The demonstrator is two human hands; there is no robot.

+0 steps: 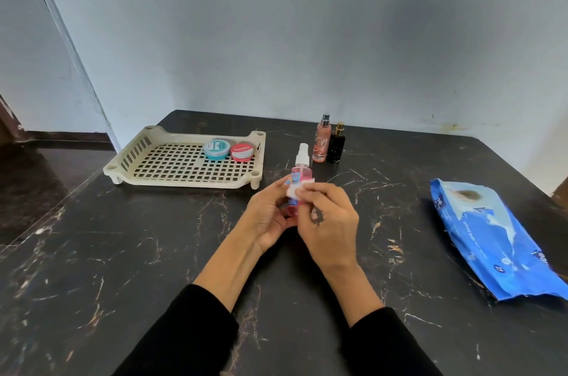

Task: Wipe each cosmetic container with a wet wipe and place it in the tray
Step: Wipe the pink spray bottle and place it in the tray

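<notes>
My left hand (266, 215) grips a pink spray bottle (301, 171) with a white pump top, holding it upright above the middle of the table. My right hand (327, 215) pinches a small white wet wipe (296, 191) against the bottle's side. A beige perforated tray (172, 174) lies at the back left; a teal round jar (217, 149) and a red round tin (242, 152) sit in its far right corner. A peach spray bottle (321, 142) and a black bottle with a gold cap (336, 145) stand side by side behind the pink one.
A crumpled blue wet-wipe pack (498, 240) lies on the right of the dark marble table (123, 252). The table's left edge drops off beside the tray. A pale wall stands close behind the bottles.
</notes>
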